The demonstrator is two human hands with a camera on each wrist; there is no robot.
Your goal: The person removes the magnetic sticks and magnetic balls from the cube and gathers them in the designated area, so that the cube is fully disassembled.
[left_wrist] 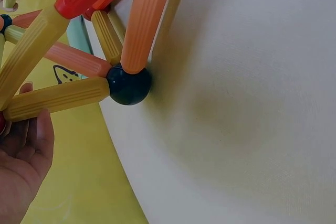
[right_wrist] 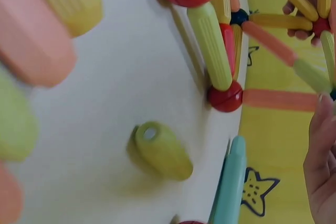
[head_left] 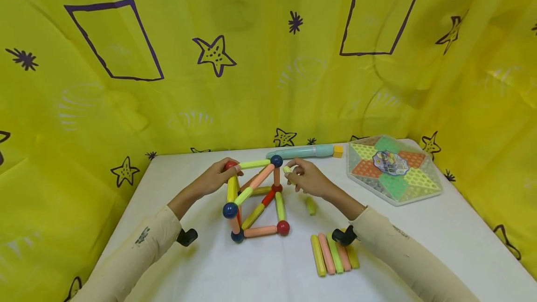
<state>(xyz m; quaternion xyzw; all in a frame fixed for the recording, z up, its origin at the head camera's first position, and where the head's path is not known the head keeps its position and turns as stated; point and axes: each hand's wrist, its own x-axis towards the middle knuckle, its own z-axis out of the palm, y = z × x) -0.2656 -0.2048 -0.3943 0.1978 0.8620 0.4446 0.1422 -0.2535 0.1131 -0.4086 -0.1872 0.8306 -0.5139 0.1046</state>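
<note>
A box-like frame of magnetic rods and balls stands mid-table, with a dark blue ball [head_left: 276, 161] at its top back corner and another blue ball [head_left: 230, 210] at the front. My left hand [head_left: 216, 176] grips its upper left corner, around a red ball [head_left: 230, 165]. In the left wrist view that hand [left_wrist: 26, 166] has its fingers about the rods' end. To the right of the back blue ball, my right hand [head_left: 308, 178] pinches a pale yellow-green magnetic rod [head_left: 287, 169], apart from the frame. A curved yellow-green piece [right_wrist: 165, 150] lies loose below that hand.
Several loose rods [head_left: 327, 254] lie side by side at the front right, partly under the right wrist camera [head_left: 344, 236]. Behind the frame lies a teal tube [head_left: 302, 151] with an orange block [head_left: 338, 151] at its end. A star-patterned game board [head_left: 394, 185] sits back right.
</note>
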